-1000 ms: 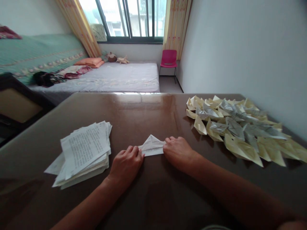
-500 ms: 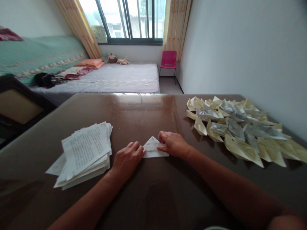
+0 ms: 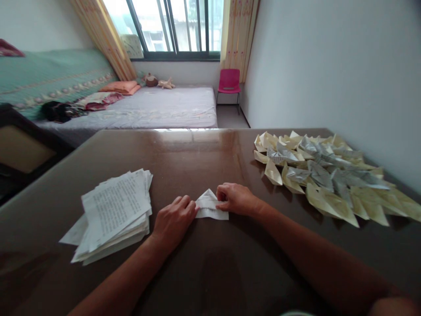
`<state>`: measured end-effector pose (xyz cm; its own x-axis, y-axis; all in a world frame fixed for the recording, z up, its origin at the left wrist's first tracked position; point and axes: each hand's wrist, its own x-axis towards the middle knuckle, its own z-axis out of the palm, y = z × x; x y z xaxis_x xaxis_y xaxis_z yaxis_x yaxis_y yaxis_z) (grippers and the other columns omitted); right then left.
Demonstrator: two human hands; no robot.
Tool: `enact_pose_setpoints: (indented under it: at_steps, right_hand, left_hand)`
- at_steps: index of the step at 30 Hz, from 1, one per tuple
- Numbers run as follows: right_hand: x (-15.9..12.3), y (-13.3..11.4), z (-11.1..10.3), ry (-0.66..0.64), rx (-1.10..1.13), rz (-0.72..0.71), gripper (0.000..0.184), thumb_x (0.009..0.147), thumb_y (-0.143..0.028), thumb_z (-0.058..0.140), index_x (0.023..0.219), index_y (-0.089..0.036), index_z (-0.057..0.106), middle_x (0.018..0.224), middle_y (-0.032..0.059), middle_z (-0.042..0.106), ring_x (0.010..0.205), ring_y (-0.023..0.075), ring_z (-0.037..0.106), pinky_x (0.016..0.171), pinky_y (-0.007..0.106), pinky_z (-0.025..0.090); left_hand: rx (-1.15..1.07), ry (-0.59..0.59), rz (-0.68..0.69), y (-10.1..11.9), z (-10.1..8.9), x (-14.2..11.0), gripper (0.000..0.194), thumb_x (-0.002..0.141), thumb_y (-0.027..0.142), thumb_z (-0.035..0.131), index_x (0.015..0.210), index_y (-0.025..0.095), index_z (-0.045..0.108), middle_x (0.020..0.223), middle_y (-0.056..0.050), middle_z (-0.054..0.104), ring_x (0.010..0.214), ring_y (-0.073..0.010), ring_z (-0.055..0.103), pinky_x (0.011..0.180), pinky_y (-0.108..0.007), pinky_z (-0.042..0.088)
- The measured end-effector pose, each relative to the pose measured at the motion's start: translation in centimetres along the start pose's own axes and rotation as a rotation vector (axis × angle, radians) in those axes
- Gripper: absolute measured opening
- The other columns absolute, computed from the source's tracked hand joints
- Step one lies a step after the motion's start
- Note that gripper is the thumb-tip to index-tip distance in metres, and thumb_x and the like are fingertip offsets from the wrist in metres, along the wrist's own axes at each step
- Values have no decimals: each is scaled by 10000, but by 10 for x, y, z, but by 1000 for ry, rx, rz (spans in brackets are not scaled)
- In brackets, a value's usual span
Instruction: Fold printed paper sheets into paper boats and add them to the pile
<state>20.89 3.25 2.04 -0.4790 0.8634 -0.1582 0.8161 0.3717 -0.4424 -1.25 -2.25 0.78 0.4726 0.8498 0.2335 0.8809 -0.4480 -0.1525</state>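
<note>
Between my hands a folded sheet of paper (image 3: 208, 204) lies on the brown table (image 3: 197, 162). Its top is a triangle with the point away from me, and a flat strip runs along the near edge. My left hand (image 3: 176, 217) is closed on its left corner, fingertips pressed together. On the right side my right hand (image 3: 237, 199) pinches the paper's edge, thumb below and curled fingers above. Printed sheets in a loose stack (image 3: 115, 210) lie left of my left hand. Many folded paper boats (image 3: 315, 175), cream and grey, crowd the table's right side.
Past the far table edge is a bed (image 3: 177, 103) with orange pillows (image 3: 120, 87) and soft toys. A pink chair (image 3: 229, 81) stands by the right wall. At the left is a dark wooden chair (image 3: 29, 145). A pale rim (image 3: 297, 313) shows at the bottom edge.
The strip at the paper's near edge now bows slightly, and my right fingers have curled in a little more. The whole view has shifted slightly.
</note>
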Motion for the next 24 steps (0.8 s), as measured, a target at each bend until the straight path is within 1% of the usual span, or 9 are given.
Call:
enact_pose_setpoints:
  at_steps: [2, 6, 10, 12, 13, 17, 20, 22, 24]
  right_hand:
    - [-1, 0, 2, 22, 38, -7, 194, 706, -322, 683, 837, -231, 573, 833, -24, 646, 719, 121, 560, 566, 222, 298]
    - [0, 0, 4, 27, 156, -24, 267, 690, -207, 650, 921, -223, 516, 781, -41, 624, 679, 108, 544, 574, 212, 320]
    - [0, -2, 4, 94, 210, -76, 312, 679, -130, 617, 963, -198, 508, 837, -13, 607, 707, 110, 538, 607, 210, 351]
    - [-1, -1, 2, 89, 194, -73, 311, 665, -137, 641, 947, -189, 521, 880, 7, 610, 715, 114, 541, 610, 212, 358]
    - [-1, -1, 1, 67, 180, -64, 310, 661, -154, 657, 942, -188, 531, 887, 12, 618, 718, 118, 547, 610, 214, 359]
    - [-5, -2, -5, -58, 60, 0, 259, 681, -284, 687, 912, -215, 594, 839, 11, 670, 715, 149, 586, 583, 233, 338]
    - [-6, -4, -9, -89, -47, 46, 238, 677, -363, 693, 872, -237, 637, 849, 22, 694, 731, 177, 608, 558, 248, 310]
    - [-6, -4, -10, -105, -54, 45, 217, 674, -373, 693, 837, -236, 651, 835, 22, 698, 725, 175, 608, 552, 248, 307]
    - [-5, -3, -10, -113, -10, 15, 154, 677, -328, 684, 787, -225, 651, 790, 8, 687, 690, 152, 593, 550, 239, 313]
  left_hand:
    - [0, 4, -1, 0, 0, 0, 259, 948, 323, 449, 761, 217, 594, 787, -13, 576, 796, -177, 544, 585, -280, 336]
    - [-5, 9, -6, 1, -1, -1, 246, 945, 313, 455, 765, 215, 591, 789, -14, 576, 800, -178, 546, 581, -274, 337]
    - [-11, 3, -10, 1, -2, -1, 235, 943, 311, 459, 772, 216, 589, 799, -12, 576, 806, -177, 550, 581, -273, 339]
    - [-12, -5, -13, 1, -3, -1, 235, 942, 317, 458, 775, 218, 590, 800, -11, 576, 802, -176, 550, 577, -274, 336]
    - [-12, -8, -13, 1, -3, 0, 237, 942, 319, 458, 775, 218, 592, 799, -12, 576, 799, -176, 549, 576, -273, 336]
    - [-11, -8, -17, 1, -2, 0, 244, 944, 324, 452, 777, 219, 596, 801, -16, 579, 802, -176, 548, 578, -273, 335]
    - [-11, -8, -19, 2, -2, 0, 243, 946, 316, 448, 780, 218, 595, 804, -16, 580, 802, -176, 552, 575, -277, 334]
    - [-11, -9, -15, 1, -2, 0, 239, 945, 310, 447, 780, 218, 593, 808, -17, 582, 810, -178, 554, 580, -278, 341]
    - [-8, -5, -14, 1, -2, 0, 238, 944, 307, 446, 777, 218, 590, 805, -16, 581, 812, -180, 556, 583, -279, 349]
